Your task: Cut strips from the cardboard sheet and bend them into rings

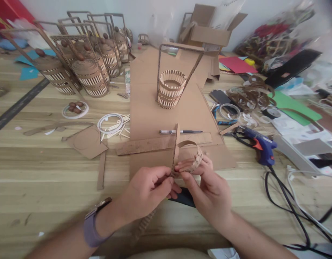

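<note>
My left hand (144, 190) pinches a narrow corrugated cardboard strip (176, 145) low down, close to the fingers of my right hand. One part of the strip stands up between the hands, and a ridged tail hangs blurred below my left hand. My right hand (213, 190) is closed around a curled cardboard ring (198, 158), with fingers inside and thumb outside. Whether ring and strip are one piece is hidden by the fingers. Beyond them a black pen (187, 131) and a flat cardboard strip (144, 144) lie on a cardboard sheet (144, 108).
A handled basket of cardboard and sticks (171, 90) stands on the sheet. Several similar lidded lanterns (90, 79) crowd the back left. A blue glue gun (263, 145) with trailing cables (285, 201) lies right. Tape rolls (110, 124) and cardboard scraps (86, 142) lie left.
</note>
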`<act>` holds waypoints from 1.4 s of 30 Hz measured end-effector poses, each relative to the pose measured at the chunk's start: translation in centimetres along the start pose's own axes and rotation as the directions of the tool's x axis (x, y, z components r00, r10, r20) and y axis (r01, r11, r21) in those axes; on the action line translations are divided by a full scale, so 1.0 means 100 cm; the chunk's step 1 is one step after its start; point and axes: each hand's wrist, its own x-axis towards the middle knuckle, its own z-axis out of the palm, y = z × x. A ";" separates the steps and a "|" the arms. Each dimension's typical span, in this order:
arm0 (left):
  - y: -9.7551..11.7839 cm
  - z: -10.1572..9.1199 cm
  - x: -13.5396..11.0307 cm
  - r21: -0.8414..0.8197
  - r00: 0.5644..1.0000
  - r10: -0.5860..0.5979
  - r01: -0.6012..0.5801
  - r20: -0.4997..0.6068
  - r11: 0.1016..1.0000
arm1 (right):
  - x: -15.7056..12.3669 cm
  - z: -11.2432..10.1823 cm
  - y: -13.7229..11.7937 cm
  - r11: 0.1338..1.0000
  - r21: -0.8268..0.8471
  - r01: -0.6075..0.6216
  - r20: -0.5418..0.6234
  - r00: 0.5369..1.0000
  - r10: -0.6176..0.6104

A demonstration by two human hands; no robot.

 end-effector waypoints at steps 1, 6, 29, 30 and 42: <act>-0.001 0.000 0.000 -0.001 1.000 -0.004 0.004 -0.001 1.000 | 0.000 0.000 0.000 1.000 0.025 -0.008 -0.008 1.000 0.009; -0.005 0.000 0.002 -0.036 1.000 0.020 -0.020 -0.014 0.999 | -0.001 0.000 -0.001 0.998 -0.005 0.056 0.034 0.998 -0.056; -0.005 -0.001 0.004 -0.015 0.999 0.017 -0.018 -0.034 1.000 | -0.001 0.001 -0.001 0.998 0.011 -0.054 -0.007 0.999 0.054; -0.005 -0.001 0.005 -0.024 0.999 0.007 -0.008 -0.035 1.000 | -0.001 0.001 -0.001 0.998 0.023 -0.065 -0.014 0.998 0.065; -0.011 -0.003 0.009 -0.092 0.999 0.008 -0.012 -0.049 0.996 | -0.002 0.005 0.000 0.988 -0.122 0.096 0.056 0.994 -0.090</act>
